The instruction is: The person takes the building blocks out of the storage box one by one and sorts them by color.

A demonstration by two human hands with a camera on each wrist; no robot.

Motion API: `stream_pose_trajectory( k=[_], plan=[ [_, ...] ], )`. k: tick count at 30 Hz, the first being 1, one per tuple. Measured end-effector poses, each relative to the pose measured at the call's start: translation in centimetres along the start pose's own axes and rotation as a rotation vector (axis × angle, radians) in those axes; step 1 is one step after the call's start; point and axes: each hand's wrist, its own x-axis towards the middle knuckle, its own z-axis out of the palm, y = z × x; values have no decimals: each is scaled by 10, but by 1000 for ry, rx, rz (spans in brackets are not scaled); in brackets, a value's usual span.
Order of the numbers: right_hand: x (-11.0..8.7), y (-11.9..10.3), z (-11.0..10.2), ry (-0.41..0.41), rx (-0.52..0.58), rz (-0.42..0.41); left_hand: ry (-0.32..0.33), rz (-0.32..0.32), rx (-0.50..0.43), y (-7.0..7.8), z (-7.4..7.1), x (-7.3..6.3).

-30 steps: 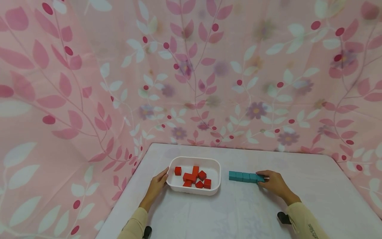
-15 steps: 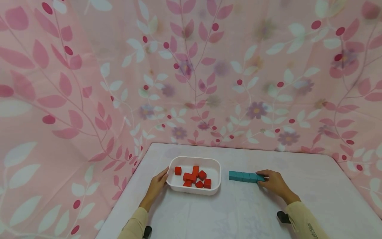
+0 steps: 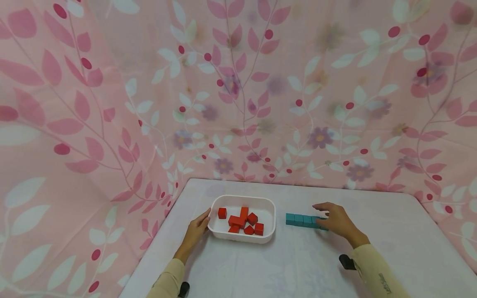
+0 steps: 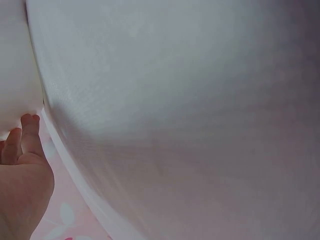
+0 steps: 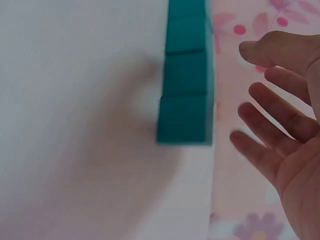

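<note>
Aligned teal blocks [image 3: 299, 220] lie by the splayed right hand [image 3: 340, 220]; left hand [image 3: 196, 230], grip unclear, touches white tray [image 3: 240, 239] of red blocks [image 3: 244, 214].

The left sleeve [image 3: 170, 275] and right sleeve [image 3: 372, 265] are the same pale khaki, leaving left hand [image 3: 195, 231] and right hand [image 3: 340, 221] bare. I can make out a dark marking [image 3: 384, 283] on the right sleeve, too tiny to read. A rounded black piece [image 3: 347, 262] sticks out beside that sleeve, a second black piece [image 3: 184, 289] by the other.
</note>
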Motion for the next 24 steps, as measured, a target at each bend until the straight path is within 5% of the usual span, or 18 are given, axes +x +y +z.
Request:
stream_pose_trajectory(
  k=[9,15,24],
  plan=[
    [27,-42,21,58,16,-94,-34,67,-74,-2,-2,0],
    [41,-74,52,40,80,-123,-21,39,-41,-4,-1,0],
    [57,-122,105,-28,157,-64,-10,55,-37,-3,2,-3]
  ],
)
